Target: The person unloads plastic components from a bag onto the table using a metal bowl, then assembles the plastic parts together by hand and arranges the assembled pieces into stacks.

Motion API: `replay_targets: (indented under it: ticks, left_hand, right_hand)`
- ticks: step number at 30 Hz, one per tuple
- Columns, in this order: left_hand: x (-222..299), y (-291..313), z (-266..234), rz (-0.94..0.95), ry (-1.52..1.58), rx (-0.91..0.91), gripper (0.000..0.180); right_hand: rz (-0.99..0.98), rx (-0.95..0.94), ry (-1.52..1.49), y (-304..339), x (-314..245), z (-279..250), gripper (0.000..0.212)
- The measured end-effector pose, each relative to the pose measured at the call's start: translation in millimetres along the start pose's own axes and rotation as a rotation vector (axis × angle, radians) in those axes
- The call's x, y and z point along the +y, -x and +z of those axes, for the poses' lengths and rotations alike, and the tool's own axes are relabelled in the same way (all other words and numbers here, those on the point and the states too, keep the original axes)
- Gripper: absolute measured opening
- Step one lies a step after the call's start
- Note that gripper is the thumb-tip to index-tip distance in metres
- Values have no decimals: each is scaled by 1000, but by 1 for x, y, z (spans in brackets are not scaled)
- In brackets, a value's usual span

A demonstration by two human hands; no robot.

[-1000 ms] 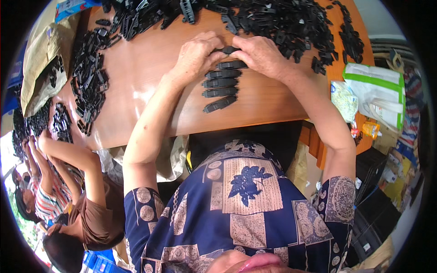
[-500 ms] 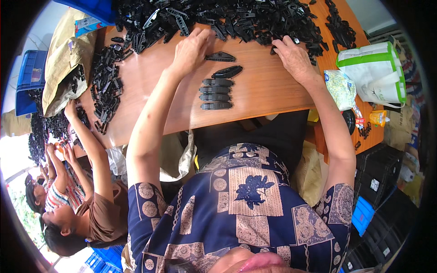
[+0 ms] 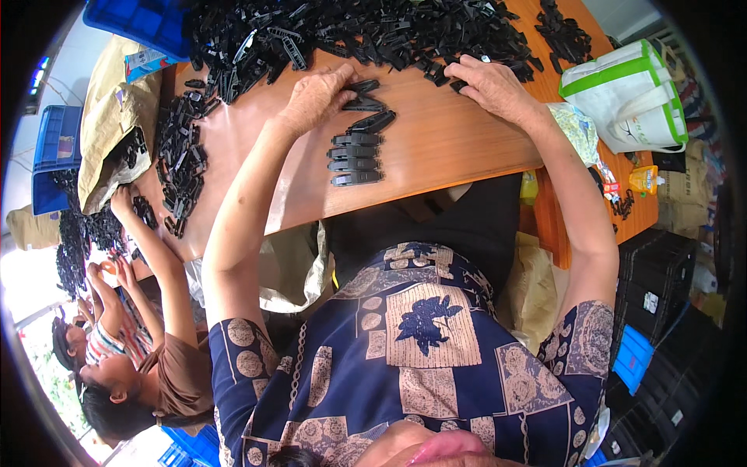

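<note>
A row of several narrow black plastic parts [image 3: 355, 166] lies stacked side by side on the wooden table [image 3: 436, 140]. Above the row one more black part sits tilted, and another lies just beyond it. At the row's far end, my left hand [image 3: 317, 100] pinches a black plastic part [image 3: 362, 85] between thumb and fingers, close over the tabletop. To the right, at the edge of the big heap, my right hand [image 3: 492, 87] has its fingers closed on a small black part [image 3: 459, 85], partly hidden by the fingertips.
A large heap of black parts [image 3: 373, 35] spans the far side, with a smaller pile [image 3: 180, 156] at left. A sack [image 3: 117, 101] and blue crate [image 3: 56, 148] stand left, near a co-worker's arm [image 3: 156, 241]. A white-green bag [image 3: 622, 97] sits at right.
My left hand now has a black part at the row's far end, where only one lay beyond the tilted part before. My right hand's fingers have drawn in on a part.
</note>
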State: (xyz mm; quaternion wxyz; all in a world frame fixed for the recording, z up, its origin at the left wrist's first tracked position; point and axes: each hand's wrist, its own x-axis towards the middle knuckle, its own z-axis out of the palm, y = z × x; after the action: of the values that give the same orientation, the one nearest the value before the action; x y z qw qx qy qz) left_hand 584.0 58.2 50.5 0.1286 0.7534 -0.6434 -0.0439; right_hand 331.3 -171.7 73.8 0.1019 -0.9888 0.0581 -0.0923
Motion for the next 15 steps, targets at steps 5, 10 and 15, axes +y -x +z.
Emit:
replay_targets:
  ticks: [5,10,15]
  left_hand:
    - [7,-1,4,22,24,-7,28]
    - [3,10,13,-47,172,106,29]
    - [3,17,17,-111,166,128,29]
  right_hand:
    - [-32,-167,72,-7,7,7,23]
    - [-51,-12,-60,-9,3,14,21]
    - [-121,54,-164,-49,-45,19,21]
